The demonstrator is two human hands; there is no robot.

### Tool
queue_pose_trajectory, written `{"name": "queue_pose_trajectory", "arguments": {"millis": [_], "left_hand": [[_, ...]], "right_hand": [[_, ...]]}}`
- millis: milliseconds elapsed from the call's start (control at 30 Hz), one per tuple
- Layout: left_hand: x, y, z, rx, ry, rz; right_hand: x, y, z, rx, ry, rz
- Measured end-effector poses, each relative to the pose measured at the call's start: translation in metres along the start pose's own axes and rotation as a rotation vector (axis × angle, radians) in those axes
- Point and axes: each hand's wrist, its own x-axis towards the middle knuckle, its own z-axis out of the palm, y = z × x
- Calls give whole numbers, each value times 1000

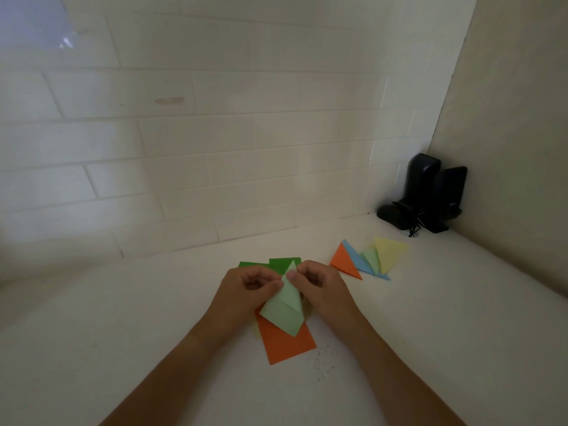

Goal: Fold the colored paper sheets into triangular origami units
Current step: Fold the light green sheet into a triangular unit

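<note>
Between both hands (246, 287) (319, 287), pinched, sits the light-green paper (284, 312).

One head-worn wide-angle view looks forward and down, close over the tabletop (430, 318), toward a dim, seemingly tiled wall (215, 133).

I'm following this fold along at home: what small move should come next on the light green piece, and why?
Probably press the upper flap flat and crease it. Both hands, left hand and right hand, pinch the pale green partly folded paper near its upper tip, and it doesn't yet match the finished paper triangles lying to the right.
</note>
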Motion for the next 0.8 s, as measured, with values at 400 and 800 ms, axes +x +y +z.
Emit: {"name": "queue_pose_trajectory", "arguments": {"millis": [400, 800], "left_hand": [[0, 4, 0, -35, -52, -73], [1, 5, -3, -101, 99, 2]], "right_hand": [[-1, -2, 0, -10, -14, 6], [-2, -3, 0, -89, -134, -20]]}}
